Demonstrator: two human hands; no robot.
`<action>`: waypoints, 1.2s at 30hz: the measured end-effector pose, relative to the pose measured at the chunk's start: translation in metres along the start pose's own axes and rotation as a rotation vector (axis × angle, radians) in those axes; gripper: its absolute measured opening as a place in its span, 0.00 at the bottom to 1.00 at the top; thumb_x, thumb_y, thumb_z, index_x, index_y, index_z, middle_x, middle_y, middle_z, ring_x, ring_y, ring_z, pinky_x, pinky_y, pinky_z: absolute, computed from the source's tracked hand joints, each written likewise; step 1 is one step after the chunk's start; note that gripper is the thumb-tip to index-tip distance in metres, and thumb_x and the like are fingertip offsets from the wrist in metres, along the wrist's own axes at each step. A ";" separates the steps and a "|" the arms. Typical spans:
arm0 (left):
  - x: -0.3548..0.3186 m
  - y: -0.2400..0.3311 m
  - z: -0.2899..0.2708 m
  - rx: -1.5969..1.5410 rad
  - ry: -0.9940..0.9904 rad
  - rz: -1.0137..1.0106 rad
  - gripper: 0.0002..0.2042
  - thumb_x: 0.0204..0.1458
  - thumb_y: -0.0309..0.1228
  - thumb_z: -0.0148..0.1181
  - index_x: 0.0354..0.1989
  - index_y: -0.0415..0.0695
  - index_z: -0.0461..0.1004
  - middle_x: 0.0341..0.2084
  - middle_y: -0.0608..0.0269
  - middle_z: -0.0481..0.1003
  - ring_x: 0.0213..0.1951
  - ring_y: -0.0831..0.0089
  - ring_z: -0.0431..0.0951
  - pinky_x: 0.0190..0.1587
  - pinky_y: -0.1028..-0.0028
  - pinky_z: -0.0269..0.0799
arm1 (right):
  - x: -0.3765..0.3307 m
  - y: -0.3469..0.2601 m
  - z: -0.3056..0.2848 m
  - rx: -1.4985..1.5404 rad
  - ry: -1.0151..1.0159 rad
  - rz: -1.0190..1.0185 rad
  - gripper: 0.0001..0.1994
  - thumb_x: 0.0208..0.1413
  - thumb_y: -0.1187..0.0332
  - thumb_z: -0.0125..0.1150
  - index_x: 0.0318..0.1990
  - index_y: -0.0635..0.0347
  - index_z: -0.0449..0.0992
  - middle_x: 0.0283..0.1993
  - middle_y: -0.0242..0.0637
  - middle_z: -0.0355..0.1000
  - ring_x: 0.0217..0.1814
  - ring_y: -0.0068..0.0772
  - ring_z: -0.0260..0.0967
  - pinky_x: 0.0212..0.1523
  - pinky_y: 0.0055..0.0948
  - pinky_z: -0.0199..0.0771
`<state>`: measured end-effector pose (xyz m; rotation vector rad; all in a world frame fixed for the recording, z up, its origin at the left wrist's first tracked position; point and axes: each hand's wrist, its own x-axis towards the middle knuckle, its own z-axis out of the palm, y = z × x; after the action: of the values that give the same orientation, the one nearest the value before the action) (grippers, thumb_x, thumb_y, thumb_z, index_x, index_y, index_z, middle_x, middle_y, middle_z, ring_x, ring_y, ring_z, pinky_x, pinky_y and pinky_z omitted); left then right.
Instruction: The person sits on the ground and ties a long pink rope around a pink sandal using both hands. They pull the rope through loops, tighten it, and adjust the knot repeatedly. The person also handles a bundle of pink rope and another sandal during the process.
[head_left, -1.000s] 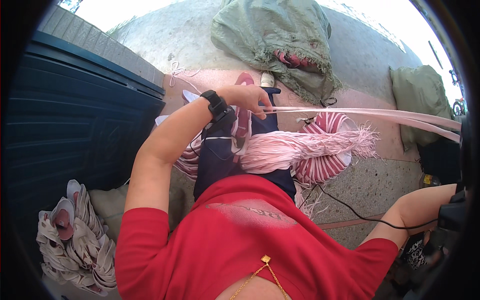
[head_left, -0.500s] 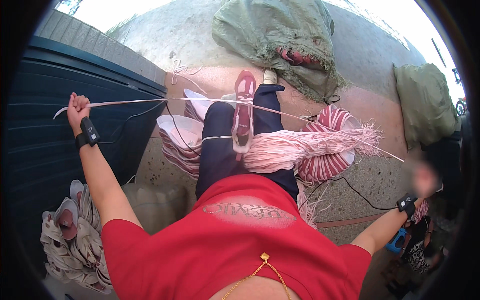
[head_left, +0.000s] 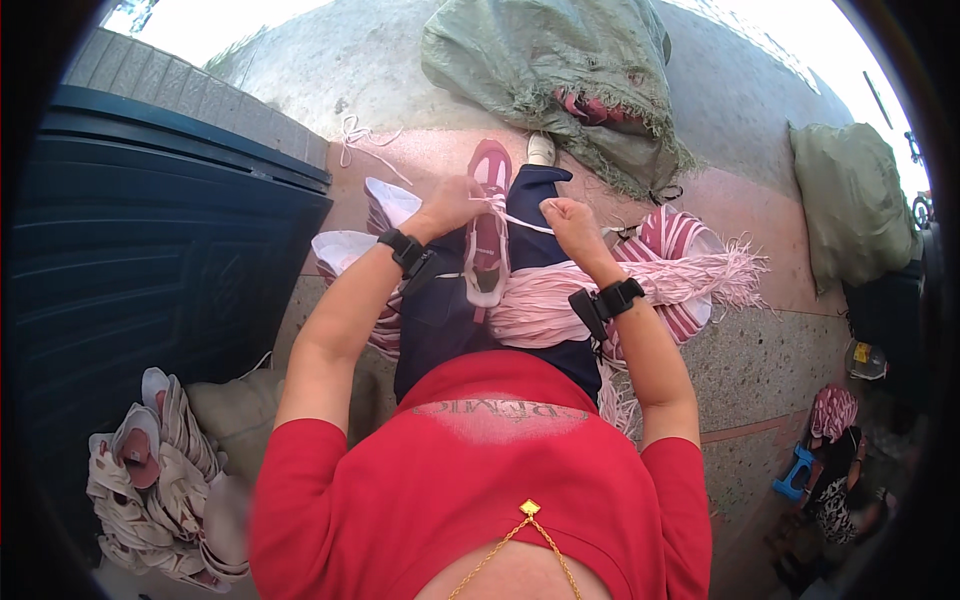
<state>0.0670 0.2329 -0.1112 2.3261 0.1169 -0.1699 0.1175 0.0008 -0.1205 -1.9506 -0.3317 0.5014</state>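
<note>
My left hand (head_left: 452, 203) is curled tight at the top of the pink shoe (head_left: 487, 232) lying along my lap, fingers pinched on one end of its pale lace (head_left: 520, 222), and my right hand (head_left: 568, 222) is fisted just beside it, gripping the other end so the lace runs taut between my two fists. Under my right wrist a thick bundle of pink laces (head_left: 640, 290) drapes across my thigh, with a heap of shoe uppers (head_left: 160, 490) down by my left side.
</note>
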 end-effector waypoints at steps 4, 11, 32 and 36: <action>0.010 -0.008 0.004 0.038 -0.018 0.032 0.12 0.42 0.35 0.63 0.28 0.37 0.77 0.20 0.53 0.75 0.22 0.66 0.75 0.26 0.69 0.70 | 0.011 -0.007 0.022 -0.224 -0.103 -0.096 0.15 0.56 0.61 0.48 0.28 0.64 0.73 0.28 0.53 0.69 0.31 0.54 0.68 0.33 0.42 0.66; 0.027 0.005 -0.023 -0.665 -0.395 -0.692 0.05 0.49 0.33 0.60 0.24 0.49 0.73 0.12 0.80 0.56 0.11 0.90 0.51 0.12 0.84 0.41 | 0.019 0.002 0.040 -0.492 -0.240 0.010 0.15 0.56 0.62 0.46 0.28 0.63 0.74 0.31 0.50 0.72 0.37 0.57 0.69 0.38 0.48 0.67; -0.074 -0.071 -0.304 -1.305 0.444 -0.106 0.12 0.61 0.32 0.47 0.49 0.41 0.66 0.15 0.74 0.55 0.17 0.84 0.54 0.24 0.81 0.53 | -0.005 0.000 0.006 -0.388 -0.001 -0.207 0.09 0.55 0.61 0.54 0.33 0.53 0.78 0.34 0.38 0.69 0.37 0.50 0.70 0.37 0.44 0.69; -0.111 -0.077 -0.384 -1.043 0.887 -0.234 0.16 0.59 0.41 0.49 0.47 0.43 0.69 0.12 0.76 0.47 0.14 0.85 0.46 0.17 0.82 0.42 | -0.004 0.008 0.015 -0.367 0.065 -0.194 0.12 0.56 0.59 0.53 0.37 0.55 0.77 0.34 0.42 0.70 0.37 0.52 0.69 0.38 0.46 0.68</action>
<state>-0.0204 0.5610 0.1135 1.1903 0.7229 0.6711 0.1064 0.0081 -0.1322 -2.2530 -0.5984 0.2622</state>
